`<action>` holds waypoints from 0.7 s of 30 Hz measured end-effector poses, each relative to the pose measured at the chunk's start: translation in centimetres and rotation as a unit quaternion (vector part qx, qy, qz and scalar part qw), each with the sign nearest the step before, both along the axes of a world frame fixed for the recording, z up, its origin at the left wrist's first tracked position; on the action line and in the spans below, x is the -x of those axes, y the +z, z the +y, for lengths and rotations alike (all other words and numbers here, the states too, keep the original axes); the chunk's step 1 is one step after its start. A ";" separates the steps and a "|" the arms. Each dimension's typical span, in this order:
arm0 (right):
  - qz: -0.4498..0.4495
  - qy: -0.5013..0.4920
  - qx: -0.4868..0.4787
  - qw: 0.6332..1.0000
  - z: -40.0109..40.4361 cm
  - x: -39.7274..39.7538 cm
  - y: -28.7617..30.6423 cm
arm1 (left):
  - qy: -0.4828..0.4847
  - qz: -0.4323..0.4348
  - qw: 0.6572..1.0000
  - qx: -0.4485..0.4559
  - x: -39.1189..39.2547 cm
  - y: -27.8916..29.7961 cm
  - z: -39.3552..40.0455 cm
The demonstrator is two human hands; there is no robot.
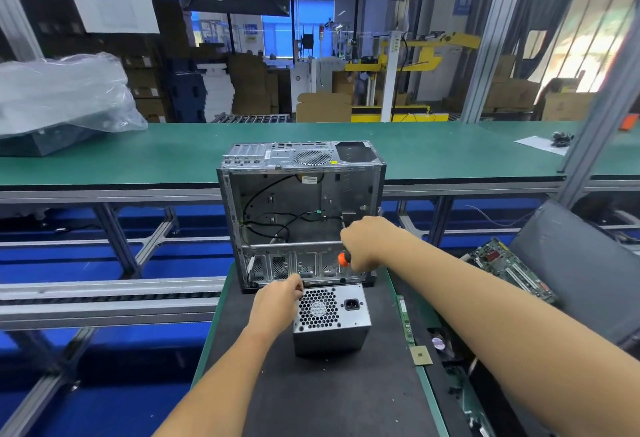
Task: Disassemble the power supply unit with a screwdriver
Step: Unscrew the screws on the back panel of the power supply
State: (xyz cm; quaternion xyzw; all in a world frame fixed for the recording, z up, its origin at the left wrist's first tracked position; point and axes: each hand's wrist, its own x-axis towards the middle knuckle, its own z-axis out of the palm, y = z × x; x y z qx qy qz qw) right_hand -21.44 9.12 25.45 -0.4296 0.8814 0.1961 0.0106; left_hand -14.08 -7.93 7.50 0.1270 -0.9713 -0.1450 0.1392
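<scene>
A grey metal power supply unit [330, 320] stands on the black mat [332, 395], its honeycomb fan grille and power socket facing up. My left hand [277, 303] holds its upper left corner with curled fingers. Just behind it stands an open, stripped computer case [301, 214] with loose black cables inside. My right hand [363, 246] grips a screwdriver with an orange and black handle [343, 259] at the case's lower right side; the tip is hidden behind my hand.
A green RAM stick [405, 318] and a small CPU chip [420, 355] lie at the mat's right edge. A motherboard [509, 268] and a dark panel [581, 270] sit to the right. A green conveyor bench [173, 156] carries a plastic-wrapped case [59, 104].
</scene>
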 end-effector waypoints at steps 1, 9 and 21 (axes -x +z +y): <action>-0.029 -0.026 0.015 0.999 0.1 0.4 -0.3 | 0.002 0.000 1.000 -0.006 0.0 0.0 0.0; -0.231 -0.143 0.141 0.952 -1.8 0.9 -6.5 | 0.017 0.017 0.999 -0.045 0.0 0.2 0.4; -0.200 -0.112 0.133 0.964 -5.1 0.5 -10.3 | 0.041 0.045 0.957 -0.282 -1.4 -0.3 0.2</action>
